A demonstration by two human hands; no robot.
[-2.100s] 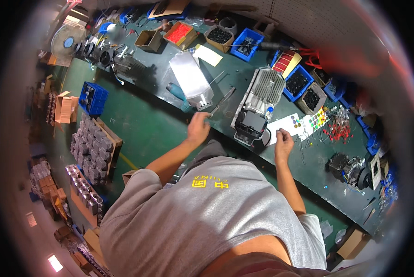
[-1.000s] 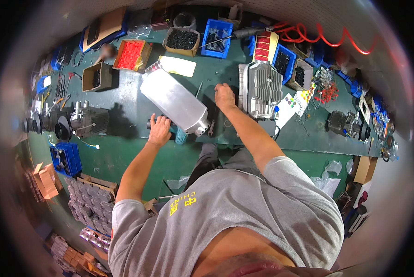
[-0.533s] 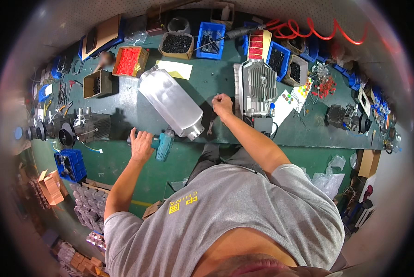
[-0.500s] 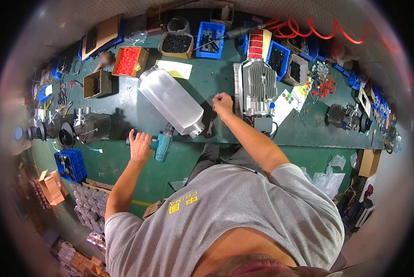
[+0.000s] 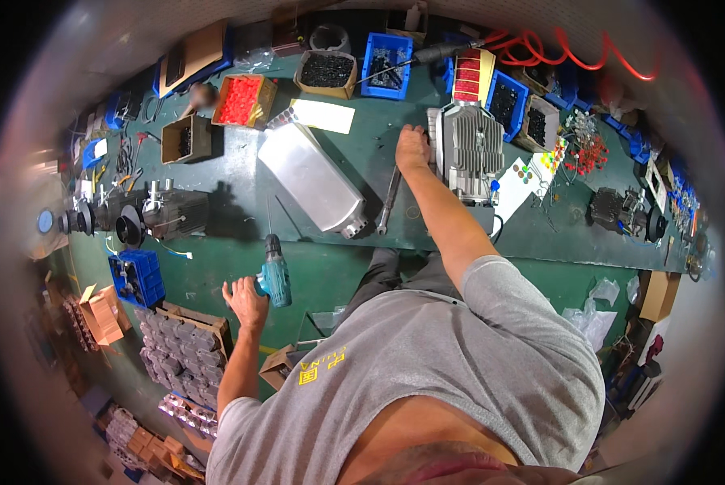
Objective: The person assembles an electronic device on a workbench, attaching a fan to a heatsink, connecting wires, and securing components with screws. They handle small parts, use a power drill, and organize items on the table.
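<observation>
My left hand (image 5: pixel 247 303) is wrapped round the handle of a teal cordless drill (image 5: pixel 277 283), held off the bench's front edge with its chuck toward the bench. A long thin bit seems to extend from the chuck. My right hand (image 5: pixel 412 149) is closed beside the left edge of a finned metal housing (image 5: pixel 471 149); whatever its fingers hold is hidden. Below that hand a wrench (image 5: pixel 390 202) lies on the bench. Between my hands rests a smooth silver metal casing (image 5: pixel 314 178), set at a slant.
On the green bench (image 5: pixel 241 182), a box of red parts (image 5: pixel 241 100), a box of black parts (image 5: pixel 327 73) and a blue bin (image 5: pixel 386 65) line the back. Dark motor-like units (image 5: pixel 172 212) stand left. A red coiled hose (image 5: pixel 540 50) hangs at the back right.
The drill has moved back from the bench edge toward me, and its chuck has swung to point straight ahead. My right hand has moved farther away, past the wrench, toward the housing's edge.
</observation>
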